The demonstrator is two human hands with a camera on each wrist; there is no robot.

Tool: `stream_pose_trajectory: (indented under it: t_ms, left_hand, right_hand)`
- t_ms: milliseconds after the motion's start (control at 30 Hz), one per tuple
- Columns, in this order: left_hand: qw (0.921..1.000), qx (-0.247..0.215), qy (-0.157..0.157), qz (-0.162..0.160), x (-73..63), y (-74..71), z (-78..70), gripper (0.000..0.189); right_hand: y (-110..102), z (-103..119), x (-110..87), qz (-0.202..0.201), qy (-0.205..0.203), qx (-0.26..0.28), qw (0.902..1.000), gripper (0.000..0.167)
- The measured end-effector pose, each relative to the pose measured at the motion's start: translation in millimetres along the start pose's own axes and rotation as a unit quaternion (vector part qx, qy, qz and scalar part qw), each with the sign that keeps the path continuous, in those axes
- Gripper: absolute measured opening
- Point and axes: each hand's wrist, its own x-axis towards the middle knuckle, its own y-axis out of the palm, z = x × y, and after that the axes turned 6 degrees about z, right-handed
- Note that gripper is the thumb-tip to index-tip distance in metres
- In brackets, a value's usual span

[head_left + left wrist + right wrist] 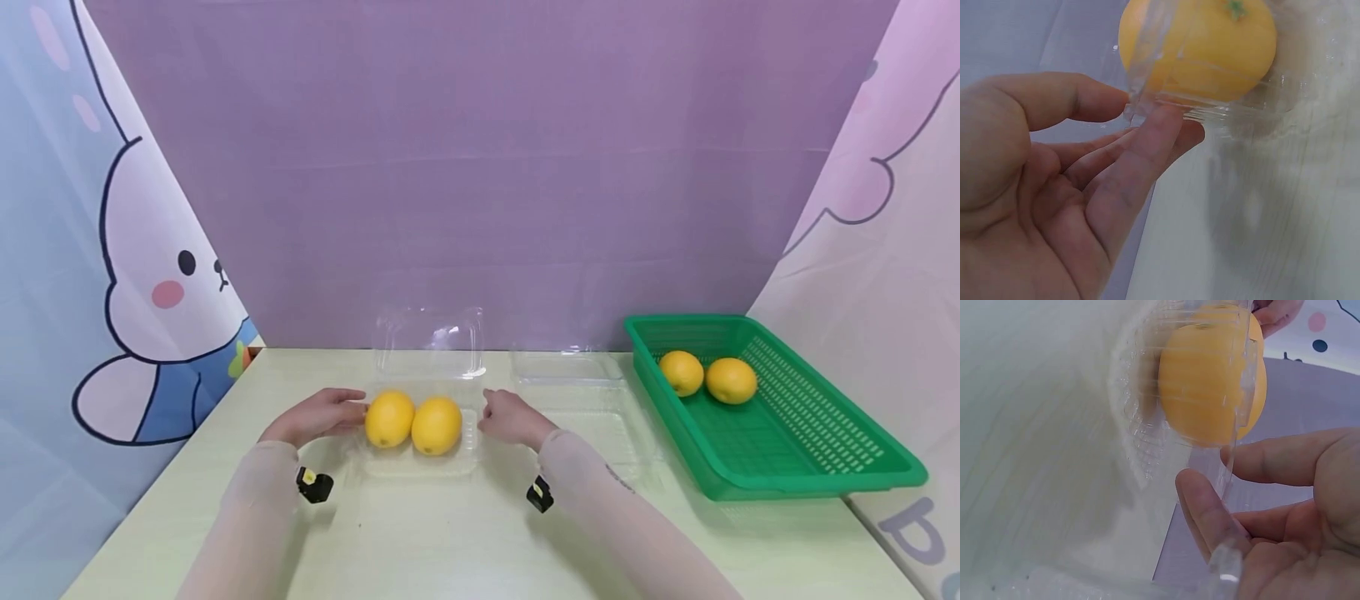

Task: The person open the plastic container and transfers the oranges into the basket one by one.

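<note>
Two yellow-orange oranges (437,425) sit side by side in the base of a clear plastic clamshell box (442,468). Its lid (429,343) stands raised at the back. At the box's left side, my left hand (324,417) pinches the rim between thumb and fingers; the left wrist view shows an orange (1204,50) just behind the clear wall. My right hand (516,418) is at the opposite side. In the right wrist view, its thumb and index finger (1207,506) close on the clear rim, below the near orange (1197,387).
On the right stands a green plastic basket (780,482) holding two more oranges (731,381) near its back left. A second open clear box (600,433) lies between the right hand and the basket. A purple cloth (480,167) hangs behind the pale table (420,550).
</note>
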Motion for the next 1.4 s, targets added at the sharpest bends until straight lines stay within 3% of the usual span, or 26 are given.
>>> stream_pose_trajectory:
  t_ms: [200, 467, 733, 967, 1400]
  left_hand:
    - [0.9997, 0.017, -0.019, -0.005, -4.1, 0.7, 0.7, 0.065]
    - [0.9997, 0.023, -0.009, 0.008, -8.2, 1.5, 2.6, 0.068]
    - [0.9998, 0.01, 0.0, 0.016, -9.2, 0.9, 2.3, 0.067]
    - [0.9997, -0.002, 0.01, 0.021, -11.3, -1.6, 3.8, 0.061]
    - [0.9997, -0.02, -0.002, 0.012, -11.1, -2.1, 9.1, 0.051]
  right_hand:
    - [0.9, 1.3, -6.5, 0.001, -0.007, -0.022, 0.9997, 0.066]
    - [2.9, -0.1, -10.9, -0.004, -0.026, -0.059, 0.9979, 0.063]
    - [2.8, 0.7, -13.4, -0.006, -0.033, -0.062, 0.9975, 0.064]
    - [2.7, 0.0, -17.6, -0.011, -0.014, -0.051, 0.9985, 0.068]
    - [-0.6, 1.2, -19.4, -0.036, -0.015, -0.061, 0.9974, 0.068]
